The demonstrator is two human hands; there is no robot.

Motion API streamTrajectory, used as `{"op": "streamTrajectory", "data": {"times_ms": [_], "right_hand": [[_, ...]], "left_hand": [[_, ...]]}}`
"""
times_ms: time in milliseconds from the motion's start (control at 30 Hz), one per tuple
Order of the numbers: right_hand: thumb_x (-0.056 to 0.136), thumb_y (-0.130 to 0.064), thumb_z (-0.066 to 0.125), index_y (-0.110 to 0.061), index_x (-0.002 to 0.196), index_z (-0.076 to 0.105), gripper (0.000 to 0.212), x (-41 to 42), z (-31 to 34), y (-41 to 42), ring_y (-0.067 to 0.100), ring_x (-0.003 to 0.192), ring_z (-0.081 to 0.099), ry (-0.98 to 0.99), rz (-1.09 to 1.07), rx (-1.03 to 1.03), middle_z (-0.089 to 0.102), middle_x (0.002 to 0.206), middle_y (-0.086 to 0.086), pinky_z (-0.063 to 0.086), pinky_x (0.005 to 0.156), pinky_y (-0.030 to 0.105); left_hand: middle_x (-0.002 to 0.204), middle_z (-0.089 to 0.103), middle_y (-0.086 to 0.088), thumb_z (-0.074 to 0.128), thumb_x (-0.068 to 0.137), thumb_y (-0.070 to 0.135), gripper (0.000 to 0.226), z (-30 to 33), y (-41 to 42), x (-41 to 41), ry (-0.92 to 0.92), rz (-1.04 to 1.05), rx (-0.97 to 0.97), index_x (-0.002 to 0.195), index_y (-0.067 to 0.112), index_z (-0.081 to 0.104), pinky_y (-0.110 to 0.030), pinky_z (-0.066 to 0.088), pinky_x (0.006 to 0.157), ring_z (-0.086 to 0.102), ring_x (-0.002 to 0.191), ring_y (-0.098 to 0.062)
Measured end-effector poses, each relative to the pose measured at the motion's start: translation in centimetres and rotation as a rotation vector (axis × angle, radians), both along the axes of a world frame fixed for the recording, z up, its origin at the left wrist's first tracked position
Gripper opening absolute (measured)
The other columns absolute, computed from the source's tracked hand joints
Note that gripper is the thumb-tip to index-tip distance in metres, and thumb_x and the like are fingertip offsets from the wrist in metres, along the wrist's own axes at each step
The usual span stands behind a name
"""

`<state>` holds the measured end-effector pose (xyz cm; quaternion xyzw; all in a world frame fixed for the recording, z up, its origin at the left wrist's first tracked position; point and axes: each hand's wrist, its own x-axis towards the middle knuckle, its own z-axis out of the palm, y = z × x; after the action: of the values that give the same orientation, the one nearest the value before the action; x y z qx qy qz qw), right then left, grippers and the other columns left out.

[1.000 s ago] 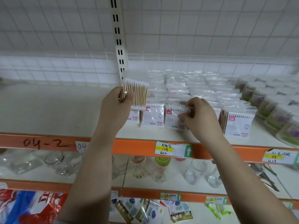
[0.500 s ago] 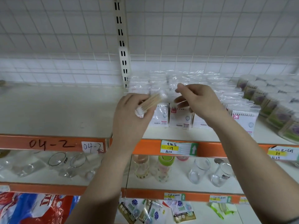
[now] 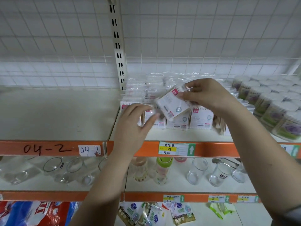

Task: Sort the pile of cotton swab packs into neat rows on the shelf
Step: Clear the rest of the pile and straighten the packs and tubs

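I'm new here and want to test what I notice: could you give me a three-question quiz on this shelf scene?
1. True or false: the right hand holds a tilted cotton swab pack.
2. What stands on the shelf below? A) glasses B) books C) shoes
3. Fill in: the handwritten label reads 04-__.

Key: 1 true; 2 A, glasses; 3 "2".

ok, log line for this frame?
right hand: holds tilted swab pack | left hand: on front-row packs | placement: pending
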<state>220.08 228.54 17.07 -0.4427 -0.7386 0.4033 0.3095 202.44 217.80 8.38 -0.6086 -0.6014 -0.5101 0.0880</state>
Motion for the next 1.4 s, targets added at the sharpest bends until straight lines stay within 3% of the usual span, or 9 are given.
{"op": "streamTrajectory", "data": {"times_ms": [133, 233, 400, 500, 667, 800, 1067, 1233, 1400], "right_hand": [[0.078, -0.020, 0.076, -0.023, 0.085, 0.069, 0.010, 0.8, 1.0, 0.3, 0.022, 0.082, 0.067, -0.144, 0.076, 0.203, 0.072, 0.086, 0.005, 0.052, 0.084, 0.037], [0.080, -0.019, 0.073, -0.017, 0.094, 0.069, 0.015, 0.8, 0.9, 0.2, 0.032, 0.090, 0.065, -0.261, 0.185, 0.313, 0.071, 0.092, 0.015, 0.050, 0.087, 0.045], [0.083, -0.024, 0.069, -0.010, 0.107, 0.067, 0.027, 0.4, -0.6, -0.2, 0.022, 0.093, 0.060, -0.508, 0.311, 0.410, 0.067, 0.101, 0.007, 0.047, 0.088, 0.038], [0.085, -0.021, 0.067, -0.014, 0.115, 0.066, 0.031, 0.2, -1.4, -0.4, 0.008, 0.093, 0.052, -0.563, 0.324, 0.430, 0.062, 0.110, -0.003, 0.040, 0.080, 0.016], [0.087, -0.021, 0.065, -0.017, 0.125, 0.060, 0.038, -0.2, -2.3, -0.3, 0.015, 0.112, 0.052, -0.626, 0.265, 0.507, 0.059, 0.123, -0.001, 0.034, 0.083, 0.016], [0.082, -0.028, 0.071, -0.022, 0.130, 0.056, 0.050, 0.0, -2.9, -0.6, 0.017, 0.115, 0.049, -0.626, 0.190, 0.547, 0.059, 0.123, 0.000, 0.039, 0.094, 0.027], [0.082, -0.028, 0.072, -0.022, 0.135, 0.050, 0.058, 1.3, -4.4, -1.4, 0.016, 0.126, 0.045, -0.437, 0.078, 0.552, 0.056, 0.133, 0.001, 0.028, 0.100, 0.016], [0.089, -0.014, 0.060, -0.019, 0.133, 0.053, 0.045, 2.9, -4.5, -2.1, 0.017, 0.122, 0.051, -0.262, -0.037, 0.500, 0.056, 0.134, 0.003, 0.027, 0.092, 0.008], [0.090, -0.013, 0.056, -0.018, 0.130, 0.056, 0.040, 4.2, -4.9, -2.9, 0.015, 0.120, 0.053, -0.209, 0.000, 0.435, 0.058, 0.132, 0.002, 0.024, 0.084, 0.001]], "left_hand": [[0.096, 0.061, 0.009, 0.057, 0.091, 0.036, 0.022, 0.3, 1.2, -1.8, -0.091, 0.099, -0.131, 0.098, 0.017, 0.066, -0.020, 0.039, 0.084, 0.054, 0.098, -0.014], [0.097, 0.061, 0.008, 0.058, 0.091, 0.030, 0.017, 0.7, 1.9, -2.4, -0.142, 0.109, -0.212, 0.098, 0.017, 0.065, -0.026, 0.041, 0.083, 0.055, 0.099, -0.016], [0.096, 0.058, 0.010, 0.059, 0.091, 0.026, 0.016, 1.0, 2.4, -1.7, -0.138, 0.057, -0.256, 0.101, 0.016, 0.066, -0.013, 0.034, 0.077, 0.053, 0.096, -0.009], [0.095, 0.061, 0.009, 0.060, 0.090, 0.026, 0.011, 0.9, 2.5, -1.3, -0.153, 0.026, -0.261, 0.097, 0.020, 0.066, -0.005, 0.034, 0.071, 0.052, 0.091, -0.006], [0.099, 0.059, 0.010, 0.060, 0.090, 0.029, 0.016, 0.6, 2.9, -1.2, -0.134, 0.032, -0.269, 0.101, 0.020, 0.066, -0.021, 0.040, 0.082, 0.053, 0.096, -0.009], [0.097, 0.060, 0.009, 0.061, 0.089, 0.027, 0.012, 0.5, 3.0, -1.3, -0.140, 0.039, -0.254, 0.098, 0.020, 0.066, -0.016, 0.036, 0.078, 0.052, 0.092, -0.006], [0.093, 0.060, 0.009, 0.058, 0.090, 0.020, 0.010, 0.9, 2.9, -1.2, -0.160, 0.068, -0.273, 0.096, 0.019, 0.066, -0.001, 0.035, 0.068, 0.052, 0.085, -0.002], [0.103, 0.063, 0.003, 0.056, 0.092, 0.019, 0.011, 1.3, 2.9, -1.1, -0.184, 0.151, -0.289, 0.098, 0.019, 0.065, -0.018, 0.041, 0.078, 0.056, 0.094, -0.010], [0.101, 0.066, -0.001, 0.056, 0.091, 0.020, 0.012, 1.6, 2.3, -1.1, -0.186, 0.275, -0.282, 0.097, 0.017, 0.066, -0.019, 0.039, 0.079, 0.060, 0.092, -0.011]]}}
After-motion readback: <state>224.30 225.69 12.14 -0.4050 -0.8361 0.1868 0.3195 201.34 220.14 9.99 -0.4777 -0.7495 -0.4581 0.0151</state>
